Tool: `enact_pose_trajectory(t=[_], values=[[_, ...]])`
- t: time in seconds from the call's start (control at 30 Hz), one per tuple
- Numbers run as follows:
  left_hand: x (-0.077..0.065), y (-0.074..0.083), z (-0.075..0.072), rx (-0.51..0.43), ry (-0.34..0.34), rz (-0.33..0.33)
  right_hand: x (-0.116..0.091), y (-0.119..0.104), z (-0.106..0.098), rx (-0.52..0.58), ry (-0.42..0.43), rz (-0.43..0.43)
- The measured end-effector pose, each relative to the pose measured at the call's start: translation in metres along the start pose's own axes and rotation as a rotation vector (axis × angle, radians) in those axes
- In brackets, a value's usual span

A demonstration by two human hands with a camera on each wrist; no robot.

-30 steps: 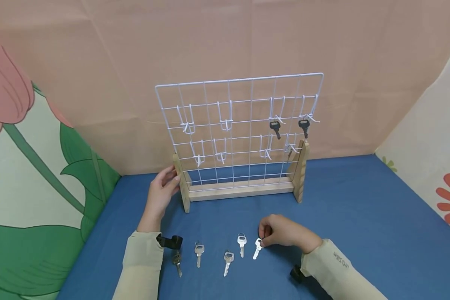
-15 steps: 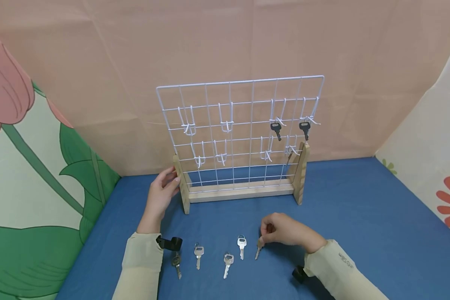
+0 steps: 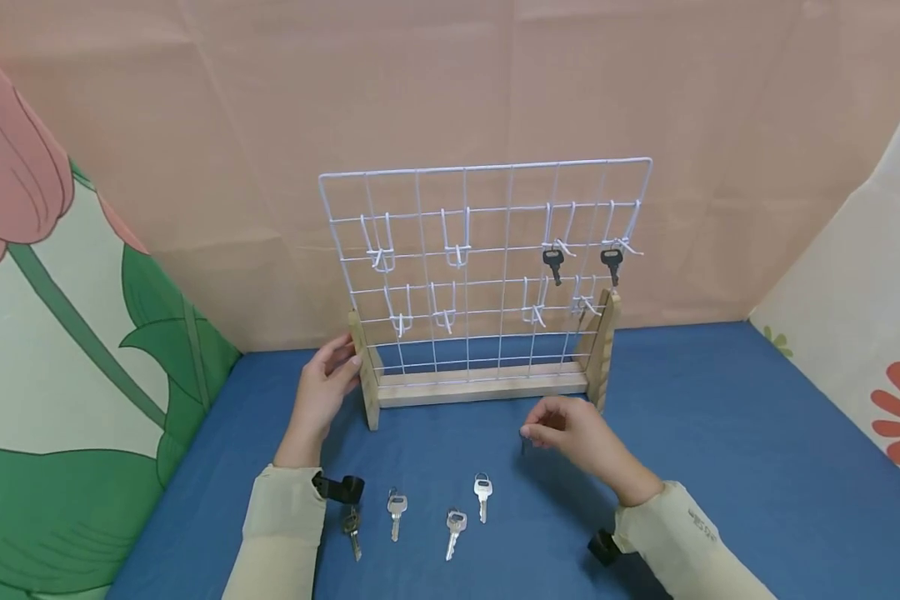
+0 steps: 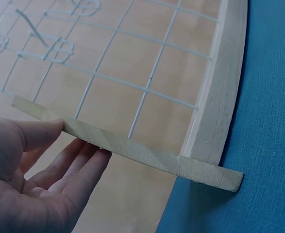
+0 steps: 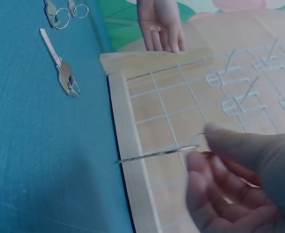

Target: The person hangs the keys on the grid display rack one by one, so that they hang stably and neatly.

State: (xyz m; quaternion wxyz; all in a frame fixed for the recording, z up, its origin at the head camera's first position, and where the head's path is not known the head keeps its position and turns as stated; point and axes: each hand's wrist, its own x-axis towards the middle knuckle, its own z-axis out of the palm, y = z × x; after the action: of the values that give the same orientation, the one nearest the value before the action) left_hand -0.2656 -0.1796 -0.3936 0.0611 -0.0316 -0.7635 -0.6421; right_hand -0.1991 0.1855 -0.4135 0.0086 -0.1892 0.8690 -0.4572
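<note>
My right hand (image 3: 570, 429) pinches a key (image 5: 157, 154) between thumb and fingers, above the blue cloth in front of the rack. The right wrist view shows this key edge-on, with its thin ring by the fingertips. At the rack's left end, my left hand (image 3: 328, 383) touches the wooden upright (image 4: 147, 158) with its thumb and fingertips. The white wire rack (image 3: 506, 279) carries several hooks. Two black-headed keys, one key (image 3: 552, 265) and another key (image 3: 612, 262), hang from its upper right hooks. Something small hangs at the lower right hook, too unclear to name.
Several silver keys lie on the blue cloth (image 3: 690, 433): a key (image 3: 482, 487), a key (image 3: 456, 523), a key (image 3: 397, 505), and a darker key (image 3: 353, 533) near the left wrist's black camera (image 3: 339, 487). A plain backdrop (image 3: 232, 167) stands behind the rack.
My right hand has lifted the key off the cloth and moved it up toward the rack. The left hand stays at the rack's left upright.
</note>
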Motion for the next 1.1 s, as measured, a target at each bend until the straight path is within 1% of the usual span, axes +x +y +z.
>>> enact_pose_trajectory(t=[0.07, 0.13, 0.27, 0.33, 0.4, 0.47, 0.57, 0.73, 0.83, 0.97, 1.1], values=[[0.0, 0.0, -0.001, 0.001, -0.001, 0.0, -0.001, -0.004, -0.002, 0.017, 0.068, -0.01], [0.002, -0.001, -0.001, 0.001, -0.003, -0.001, -0.001, -0.008, -0.007, 0.033, 0.151, -0.042], [0.003, -0.001, 0.0, 0.004, -0.002, -0.007, 0.003, -0.017, -0.016, 0.088, 0.352, -0.102], [0.003, -0.002, -0.001, 0.004, 0.001, -0.009, 0.009, -0.021, -0.019, 0.133, 0.443, -0.112], [0.002, -0.002, -0.002, 0.005, 0.004, -0.011, 0.014, -0.025, -0.021, 0.187, 0.516, -0.113], [0.001, -0.003, -0.002, 0.006, 0.005, -0.011, 0.019, -0.029, -0.022, 0.241, 0.563, -0.11], [0.001, -0.002, -0.002, -0.003, 0.005, -0.01, 0.027, -0.034, -0.025, 0.294, 0.606, -0.106], [0.004, 0.0, 0.0, -0.004, 0.01, 0.008, 0.037, -0.035, -0.028, 0.34, 0.626, -0.11], [0.005, 0.001, 0.0, -0.002, 0.007, 0.016, 0.043, -0.035, -0.026, 0.391, 0.652, -0.103], [0.005, -0.001, -0.001, -0.011, 0.0, 0.006, 0.048, -0.038, -0.019, 0.508, 0.691, -0.05], [0.004, -0.003, -0.001, -0.016, 0.001, -0.002, 0.053, -0.042, -0.012, 0.696, 0.676, 0.038]])
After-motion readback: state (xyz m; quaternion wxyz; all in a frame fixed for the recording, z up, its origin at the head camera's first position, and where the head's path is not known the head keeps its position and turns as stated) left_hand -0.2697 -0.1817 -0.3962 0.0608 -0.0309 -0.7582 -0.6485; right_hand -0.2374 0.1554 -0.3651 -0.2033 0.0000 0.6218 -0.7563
